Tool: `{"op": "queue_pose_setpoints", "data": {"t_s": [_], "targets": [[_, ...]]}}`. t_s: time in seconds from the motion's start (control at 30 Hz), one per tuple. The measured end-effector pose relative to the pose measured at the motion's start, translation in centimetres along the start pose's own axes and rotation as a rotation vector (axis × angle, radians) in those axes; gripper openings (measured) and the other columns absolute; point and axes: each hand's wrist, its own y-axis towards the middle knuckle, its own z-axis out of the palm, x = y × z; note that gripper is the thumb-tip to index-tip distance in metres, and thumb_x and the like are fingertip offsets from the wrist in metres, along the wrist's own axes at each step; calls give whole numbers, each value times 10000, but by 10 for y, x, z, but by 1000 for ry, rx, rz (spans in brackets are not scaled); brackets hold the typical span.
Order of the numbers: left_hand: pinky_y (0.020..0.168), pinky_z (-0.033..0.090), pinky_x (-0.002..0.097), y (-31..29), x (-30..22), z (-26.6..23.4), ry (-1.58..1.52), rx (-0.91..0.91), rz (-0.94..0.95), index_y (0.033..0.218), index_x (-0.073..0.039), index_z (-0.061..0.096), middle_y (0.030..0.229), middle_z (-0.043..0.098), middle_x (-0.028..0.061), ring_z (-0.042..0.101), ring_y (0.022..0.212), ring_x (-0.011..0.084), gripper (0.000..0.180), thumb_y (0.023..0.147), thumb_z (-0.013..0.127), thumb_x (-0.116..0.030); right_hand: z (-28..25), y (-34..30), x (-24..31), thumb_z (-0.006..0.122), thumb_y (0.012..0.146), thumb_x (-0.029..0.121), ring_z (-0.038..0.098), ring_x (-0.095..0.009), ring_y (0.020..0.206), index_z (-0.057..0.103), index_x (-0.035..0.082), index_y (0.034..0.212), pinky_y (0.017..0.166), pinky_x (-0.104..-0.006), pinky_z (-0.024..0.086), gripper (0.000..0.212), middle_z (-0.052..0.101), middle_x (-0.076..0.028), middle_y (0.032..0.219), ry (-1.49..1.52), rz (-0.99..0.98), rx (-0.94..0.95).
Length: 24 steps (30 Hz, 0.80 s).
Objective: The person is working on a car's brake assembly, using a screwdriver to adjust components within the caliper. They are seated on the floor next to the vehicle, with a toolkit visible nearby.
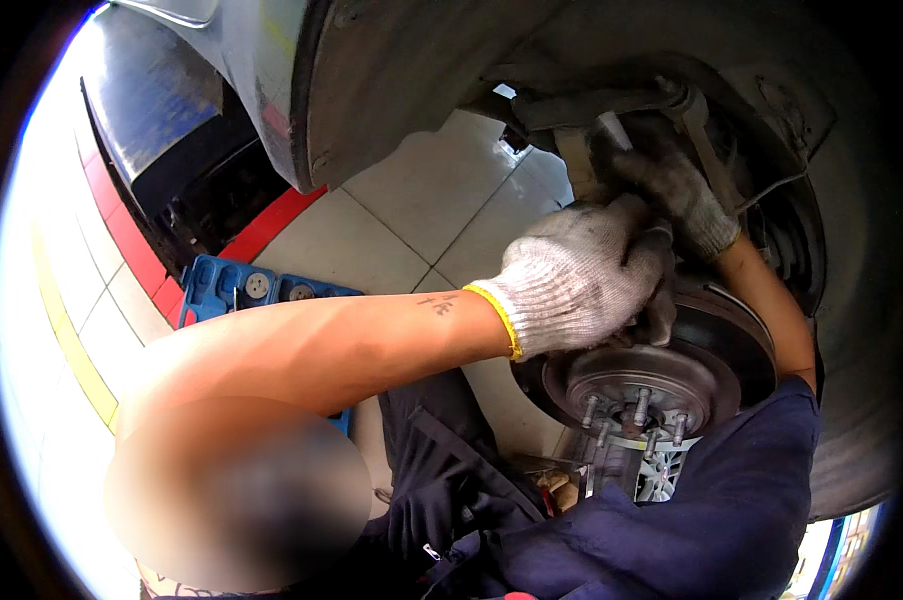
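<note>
Both my hands wear dirty white knit gloves and work close together behind and above a brake disc [661, 365]. My left hand [586, 275] reaches in from the left, its fingers curled in front of the dark parts at the disc's upper edge. Whatever they close on is hidden. Farther up, my right hand [676, 180] is closed among the suspension parts [581, 160], beside a small pale piece [614, 130]. Shadow and the glove hide what it grips. Several wheel studs [641, 405] stick out of the hub below.
The car's wheel arch [401, 80] curves overhead. A blue tool case [206, 285] with round metal pieces lies on the tiled floor [381, 230] at left, near a red floor stripe [271, 225]. My dark trousers [441, 430] are below; a blurred patch covers the lower left.
</note>
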Motion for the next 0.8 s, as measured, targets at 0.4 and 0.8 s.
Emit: {"op": "queue_pose_setpoints", "data": {"t_s": [0.4, 0.8], "targets": [[828, 487, 461, -3, -9, -14, 1, 64, -114, 1159, -37, 559, 993, 640, 241, 610, 960, 407, 412, 927, 438, -355, -2, -1, -2, 482, 945, 405, 581, -221, 1034, 521, 60, 1277, 887, -360, 498, 481, 592, -109, 1167, 68, 159, 225], [872, 480, 458, -5, -8, -17, -14, 88, -118, 1186, -41, 546, 1050, 624, 248, 599, 1000, 402, 440, 931, 411, -374, -1, -3, -13, 448, 976, 340, 557, -232, 1113, 524, 67, 1278, 942, -378, 475, 415, 562, -114, 1243, -99, 62, 262]]}}
